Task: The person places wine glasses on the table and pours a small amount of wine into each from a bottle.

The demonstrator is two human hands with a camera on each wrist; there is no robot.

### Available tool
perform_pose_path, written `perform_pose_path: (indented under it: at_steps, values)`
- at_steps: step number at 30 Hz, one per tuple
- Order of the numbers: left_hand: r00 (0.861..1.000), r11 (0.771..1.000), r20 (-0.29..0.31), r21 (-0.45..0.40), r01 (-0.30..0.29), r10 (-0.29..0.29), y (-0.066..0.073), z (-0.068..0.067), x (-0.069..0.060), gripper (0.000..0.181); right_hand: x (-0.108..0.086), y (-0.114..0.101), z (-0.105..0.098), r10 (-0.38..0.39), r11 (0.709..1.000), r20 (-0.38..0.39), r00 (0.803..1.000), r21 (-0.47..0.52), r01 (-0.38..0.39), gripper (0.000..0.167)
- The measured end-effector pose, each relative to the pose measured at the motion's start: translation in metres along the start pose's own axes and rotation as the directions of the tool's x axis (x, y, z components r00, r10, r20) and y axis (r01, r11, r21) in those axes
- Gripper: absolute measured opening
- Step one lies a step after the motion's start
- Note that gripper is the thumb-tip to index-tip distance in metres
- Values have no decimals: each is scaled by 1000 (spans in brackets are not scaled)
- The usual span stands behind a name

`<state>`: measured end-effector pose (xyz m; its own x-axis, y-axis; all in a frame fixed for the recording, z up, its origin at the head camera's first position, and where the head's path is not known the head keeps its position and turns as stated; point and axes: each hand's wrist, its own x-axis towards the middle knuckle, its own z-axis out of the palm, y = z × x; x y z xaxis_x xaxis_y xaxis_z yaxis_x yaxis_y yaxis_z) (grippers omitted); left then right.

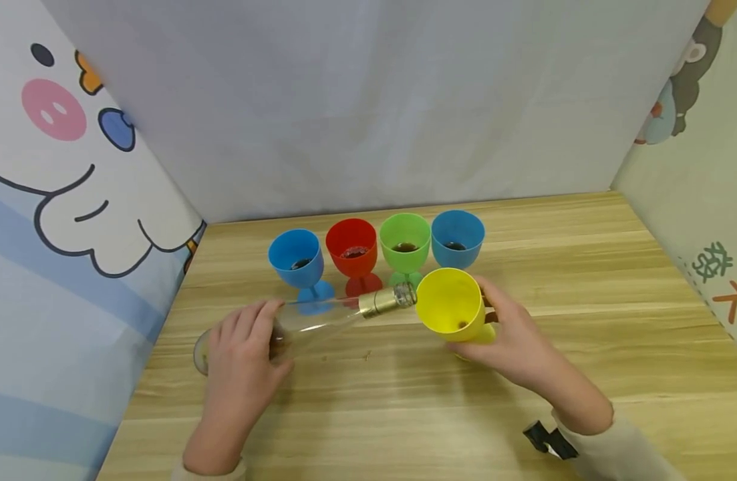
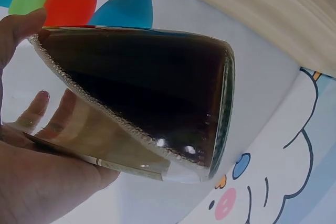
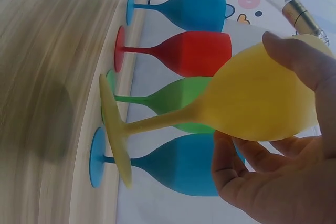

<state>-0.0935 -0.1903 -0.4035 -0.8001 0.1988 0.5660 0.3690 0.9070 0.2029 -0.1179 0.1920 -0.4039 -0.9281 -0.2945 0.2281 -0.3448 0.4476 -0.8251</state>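
My left hand (image 1: 243, 354) grips a clear glass bottle (image 1: 320, 315) tipped nearly flat, its gold-banded neck toward the right. Dark liquid (image 2: 142, 82) with a bubbly edge lies inside the bottle in the left wrist view. In my right hand (image 1: 512, 337) is a yellow goblet (image 1: 443, 300), held by its bowl and tilted toward the bottle. The bottle's mouth is right at the goblet's left rim. A small dark spot shows low inside the goblet. In the right wrist view the goblet's foot (image 3: 115, 135) is raised off the table.
Behind the hands stand a blue goblet (image 1: 302, 264), a red goblet (image 1: 353, 248), a green goblet (image 1: 405, 240) and another blue goblet (image 1: 458, 239) in a row, each with some dark liquid. They stand on a wooden table (image 1: 584, 280) against a pale backdrop (image 1: 374, 120).
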Motion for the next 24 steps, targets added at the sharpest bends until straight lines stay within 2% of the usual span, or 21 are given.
perform_pose_path:
  at_steps: [11,24]
  values:
    - [994,994,-38,33,-100,101,1,2,8,71,1,1,3,-38,996,4,999,-81,38,90]
    - [988,984,-10,97,-153,154,0,-1,12,74,-1,6,2,-51,993,27,998,-104,54,91]
